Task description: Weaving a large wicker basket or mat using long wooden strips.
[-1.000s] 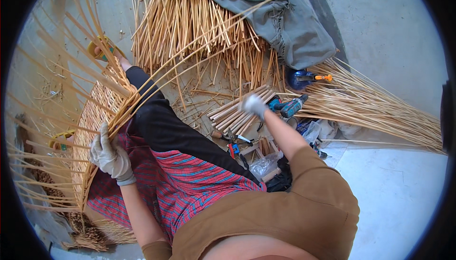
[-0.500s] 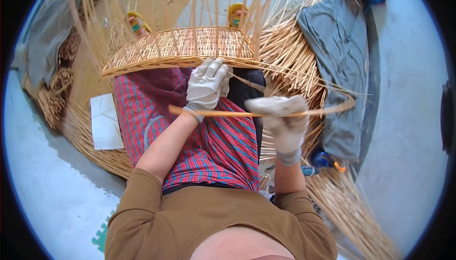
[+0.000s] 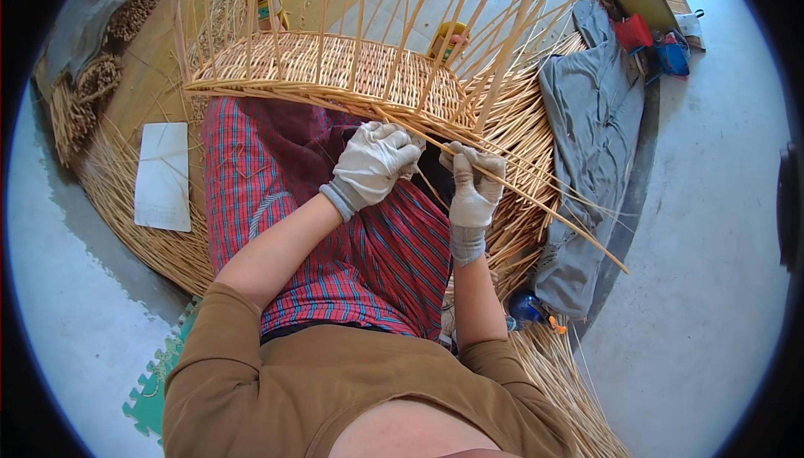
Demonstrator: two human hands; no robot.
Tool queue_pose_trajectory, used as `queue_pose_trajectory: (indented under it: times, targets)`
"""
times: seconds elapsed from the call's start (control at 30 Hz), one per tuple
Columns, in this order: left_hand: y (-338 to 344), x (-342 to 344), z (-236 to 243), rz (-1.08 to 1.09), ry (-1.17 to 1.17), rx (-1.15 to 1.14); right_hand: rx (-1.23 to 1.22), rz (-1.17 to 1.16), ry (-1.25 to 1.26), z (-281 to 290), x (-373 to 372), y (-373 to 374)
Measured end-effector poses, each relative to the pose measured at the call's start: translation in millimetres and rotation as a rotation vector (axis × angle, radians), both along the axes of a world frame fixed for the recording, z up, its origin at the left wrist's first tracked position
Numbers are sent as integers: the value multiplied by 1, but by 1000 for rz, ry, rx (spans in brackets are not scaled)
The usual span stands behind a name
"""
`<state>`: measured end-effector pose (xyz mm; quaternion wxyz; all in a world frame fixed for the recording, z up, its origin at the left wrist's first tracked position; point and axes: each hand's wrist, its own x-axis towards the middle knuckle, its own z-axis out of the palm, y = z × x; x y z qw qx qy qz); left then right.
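A part-woven wicker basket (image 3: 327, 64) rests across my lap, its tall bare stakes pointing up and away. My left hand (image 3: 373, 165), in a white work glove, is closed against the basket's near edge; its fingertips are partly hidden. To its right, my gloved right hand (image 3: 476, 186) pinches a long wicker rod (image 3: 561, 217). That rod runs from the basket's edge, past both hands, and slants down to the right. Other thin weaving strands stick out from the basket's right end.
A heap of cut rods (image 3: 523, 148) lies right of my legs, partly under a grey cloth (image 3: 590, 115). More rods (image 3: 557, 374) lie lower right, near a blue round object (image 3: 526, 307). On the left are a white board (image 3: 162, 177) and rod bundles (image 3: 84, 106).
My right hand has moved left and up to the basket's edge. The rod has swung from lying across my left wrist to slanting out from the edge. The view has shifted.
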<state>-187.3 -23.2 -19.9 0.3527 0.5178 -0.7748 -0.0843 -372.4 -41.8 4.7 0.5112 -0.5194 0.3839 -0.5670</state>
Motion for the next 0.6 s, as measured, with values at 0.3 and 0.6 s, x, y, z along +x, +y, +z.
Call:
queue_pose_trajectory:
  times: [0.3, 0.6]
  targets:
    - [15, 14, 13, -4, -84, 45, 91, -51, -68, 7, 0, 5]
    - [4, 12, 15, -44, -4, -39, -617, -11, 431, -11, 6, 29]
